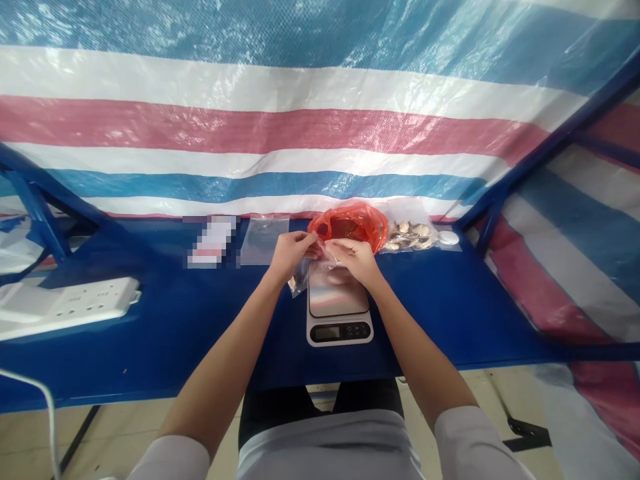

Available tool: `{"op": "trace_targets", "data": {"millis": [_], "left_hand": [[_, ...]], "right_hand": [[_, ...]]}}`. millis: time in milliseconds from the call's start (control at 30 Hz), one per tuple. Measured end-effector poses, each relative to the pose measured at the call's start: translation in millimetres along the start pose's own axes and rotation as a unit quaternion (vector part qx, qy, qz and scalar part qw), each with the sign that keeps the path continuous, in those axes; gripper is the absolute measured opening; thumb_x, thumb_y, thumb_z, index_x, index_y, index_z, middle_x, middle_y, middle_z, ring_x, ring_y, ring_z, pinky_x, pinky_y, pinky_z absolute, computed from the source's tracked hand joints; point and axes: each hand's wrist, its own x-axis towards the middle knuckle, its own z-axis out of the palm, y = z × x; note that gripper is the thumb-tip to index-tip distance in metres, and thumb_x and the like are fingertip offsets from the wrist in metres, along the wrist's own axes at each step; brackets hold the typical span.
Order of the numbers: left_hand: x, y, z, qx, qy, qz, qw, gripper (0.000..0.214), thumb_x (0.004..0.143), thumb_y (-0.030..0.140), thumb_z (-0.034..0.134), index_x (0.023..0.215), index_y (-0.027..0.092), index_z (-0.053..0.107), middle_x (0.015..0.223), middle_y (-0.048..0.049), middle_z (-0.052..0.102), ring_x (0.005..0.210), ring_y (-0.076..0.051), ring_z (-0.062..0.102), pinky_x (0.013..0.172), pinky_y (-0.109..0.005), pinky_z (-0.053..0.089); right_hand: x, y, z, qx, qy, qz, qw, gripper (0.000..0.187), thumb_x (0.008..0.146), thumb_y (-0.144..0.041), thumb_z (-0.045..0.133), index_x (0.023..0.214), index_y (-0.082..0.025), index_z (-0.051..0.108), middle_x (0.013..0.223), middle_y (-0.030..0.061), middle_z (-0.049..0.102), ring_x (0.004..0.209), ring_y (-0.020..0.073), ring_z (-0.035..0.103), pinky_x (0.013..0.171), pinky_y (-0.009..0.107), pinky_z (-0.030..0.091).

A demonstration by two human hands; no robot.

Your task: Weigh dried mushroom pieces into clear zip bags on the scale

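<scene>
Striped tarpaulin (320,127) in blue, white and red hangs behind our blue table (165,347), with a dark blue metal frame (35,207) slanting across it at the left. Both our hands are up over the middle of the table. Our left hand (290,257) and right hand (347,259) meet at the top of a small transparent plastic bag (300,277), fingers closed and pinching its upper part between them, while its lower corner hangs just beside the left edge of a digital kitchen scale (339,297). What the bag holds, if anything, we cannot tell. Just behind our right hand sits a crumpled red plastic bag (347,227), and to its right lies a transparent bag of pale lumps (410,235) — too small to name — with a round white lid (449,238) beside it. Left of our hands lie a flat transparent bag (264,240) and a blurred packet (213,241). A white power strip (75,307) sits at the table's left end, and a white cable (45,400) curves down past its front edge.
</scene>
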Motion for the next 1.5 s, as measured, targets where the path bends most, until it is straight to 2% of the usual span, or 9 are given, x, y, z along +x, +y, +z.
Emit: {"op": "trace_targets", "data": {"millis": [100, 267, 433, 633, 767, 1000, 1400, 1500], "left_hand": [[-3, -5, 0.5, -0.014, -0.014, 0.023, 1.0, 0.026, 0.075, 0.04, 0.078, 0.07, 0.015, 0.072, 0.064, -0.0061, 0.071, 0.06, -0.018, 0.067, 0.064, -0.03, 0.056], [-10, -17, 2.1, 0.024, 0.012, 0.086, 0.996, 0.033, 0.074, 0.047, 0.078, 0.08, 0.015, 0.074, 0.065, -0.0043, 0.071, 0.058, -0.017, 0.066, 0.063, -0.029, 0.056], [-15, -24, 2.8, 0.092, 0.019, 0.13, 0.987, 0.032, 0.08, 0.047, 0.072, 0.084, 0.015, 0.075, 0.071, -0.0044, 0.074, 0.065, -0.019, 0.069, 0.066, -0.028, 0.057], [-17, -28, -0.2, 0.111, -0.027, 0.129, 0.985, 0.034, 0.083, 0.049, 0.069, 0.082, 0.015, 0.075, 0.073, -0.0046, 0.073, 0.065, -0.017, 0.065, 0.065, -0.027, 0.054], [-18, -28, -1.2, 0.112, -0.053, 0.14, 0.982, 0.033, 0.084, 0.048, 0.069, 0.08, 0.015, 0.073, 0.072, -0.0042, 0.072, 0.063, -0.015, 0.063, 0.065, -0.026, 0.052], [-19, -23, -0.6, 0.085, -0.086, 0.132, 0.984, 0.032, 0.079, 0.046, 0.073, 0.079, 0.015, 0.067, 0.069, -0.002, 0.068, 0.059, -0.012, 0.058, 0.061, -0.025, 0.048], [-17, -21, -6.9, 0.103, -0.108, 0.12, 0.981, 0.03, 0.079, 0.045, 0.072, 0.077, 0.016, 0.065, 0.066, -0.0008, 0.065, 0.058, -0.012, 0.055, 0.06, -0.025, 0.044], [-18, -18, -8.7, 0.104, -0.102, 0.12, 0.982, 0.029, 0.078, 0.043, 0.072, 0.073, 0.016, 0.063, 0.063, 0.0, 0.063, 0.057, -0.011, 0.054, 0.059, -0.024, 0.044]], "right_hand": [[7, 0, -2, 0.04, 0.007, 0.033, 0.999, 0.032, 0.083, -0.049, 0.071, 0.098, -0.022, 0.08, 0.099, 0.0041, 0.079, 0.097, 0.0257, 0.073, 0.087, 0.037, 0.058], [10, 4, -2, -0.002, 0.009, 0.032, 0.999, 0.027, 0.084, -0.044, 0.071, 0.097, -0.022, 0.08, 0.097, 0.0035, 0.079, 0.094, 0.0242, 0.073, 0.088, 0.036, 0.057], [4, 4, -4, -0.031, -0.026, 0.033, 0.999, 0.03, 0.082, -0.043, 0.072, 0.098, -0.019, 0.08, 0.085, 0.0043, 0.078, 0.077, 0.0207, 0.073, 0.074, 0.03, 0.057], [-1, 4, -9, -0.078, -0.026, 0.014, 0.996, 0.028, 0.084, -0.042, 0.069, 0.089, -0.017, 0.081, 0.069, 0.002, 0.072, 0.064, 0.016, 0.064, 0.061, 0.025, 0.049], [-3, 4, -11, -0.052, -0.03, 0.046, 0.997, 0.03, 0.082, -0.044, 0.069, 0.083, -0.016, 0.08, 0.057, -0.0003, 0.063, 0.055, 0.0134, 0.056, 0.052, 0.024, 0.044], [-4, 3, -9, 0.008, -0.028, 0.12, 0.992, 0.028, 0.076, -0.043, 0.073, 0.081, -0.016, 0.079, 0.057, -0.0006, 0.062, 0.05, 0.0122, 0.053, 0.047, 0.024, 0.046], [-4, 1, -6, 0.0, -0.013, 0.095, 0.995, 0.022, 0.075, -0.039, 0.073, 0.075, -0.017, 0.078, 0.055, -0.001, 0.063, 0.05, 0.0117, 0.055, 0.047, 0.022, 0.046], [-3, -1, -9, 0.022, 0.018, 0.124, 0.992, 0.022, 0.073, -0.04, 0.075, 0.075, -0.018, 0.077, 0.061, 0.001, 0.068, 0.052, 0.0144, 0.06, 0.048, 0.024, 0.05]]}}
